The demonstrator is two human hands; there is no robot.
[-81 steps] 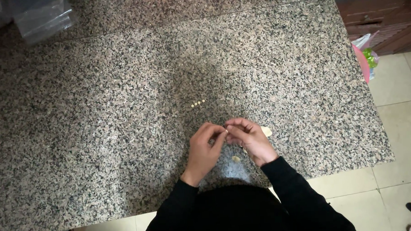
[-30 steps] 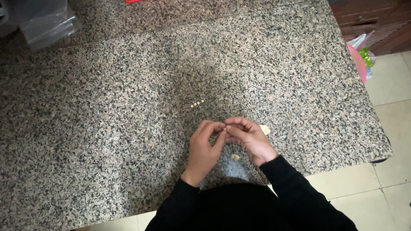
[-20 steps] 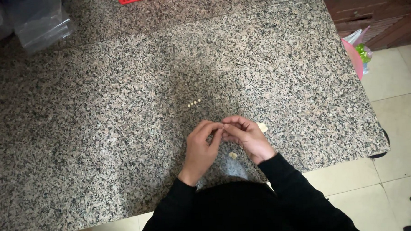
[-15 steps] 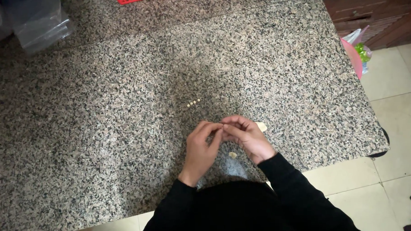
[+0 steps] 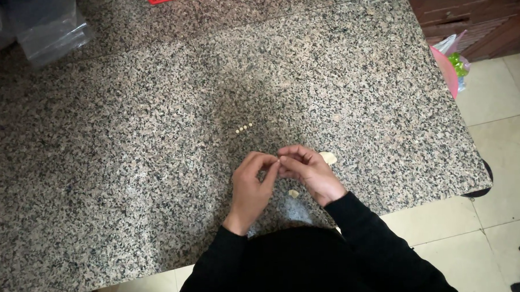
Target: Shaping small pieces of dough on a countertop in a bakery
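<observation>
Your two hands meet over the near edge of a speckled granite worktop (image 5: pixel 128 168). Your left hand (image 5: pixel 251 183) and right hand (image 5: pixel 308 172) have fingertips pressed together, pinching something too small to make out between them; it is hidden by your fingers. The likeliest slip is the tiny piece dropping from the pinch and vanishing against the busy speckled stone, or rolling off the near edge to the tiled floor (image 5: pixel 503 172), because it is so small and the grip so fine. A sleeve could also brush the loose bits nearby. A short row of pale beads (image 5: pixel 244 128) lies in a neat line on the stone just beyond your hands, cream-coloured, tiny and round. A pale flat scrap (image 5: pixel 328 157) rests beside your right hand, and a smaller pale bit (image 5: pixel 293 193) lies between your wrists. A clear plastic bag (image 5: pixel 48 27) sits at the far left corner
</observation>
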